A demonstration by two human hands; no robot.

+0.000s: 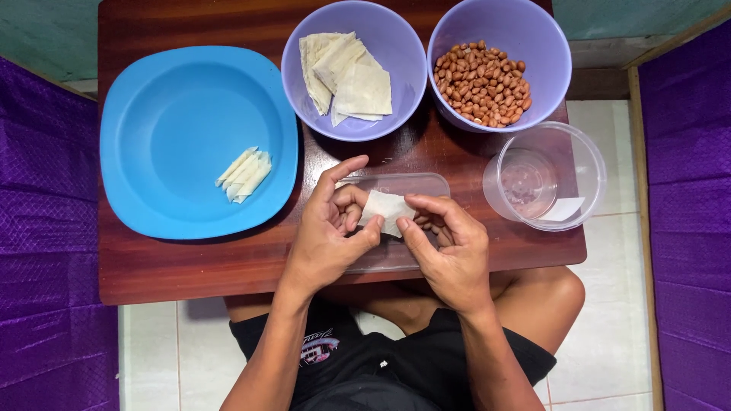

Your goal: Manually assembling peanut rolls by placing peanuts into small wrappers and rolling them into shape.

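Left hand (327, 228): fingers curled, pinching the left end of the wrapper (387, 211).
Right hand (449, 247): thumb and fingers closed on the wrapper's right end.
Wrapper: pale sheet, apparently part-rolled, held over a clear tray (415, 183) on the table (190, 266).
Blue plate (152, 99): holds finished rolls (244, 175).
Purple bowls: flat wrappers (346, 72); peanuts (481, 82).

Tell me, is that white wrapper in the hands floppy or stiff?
Probably floppy: the white wrapper curls between the left hand and right hand. It looks thin, so likely light and easy to tear.
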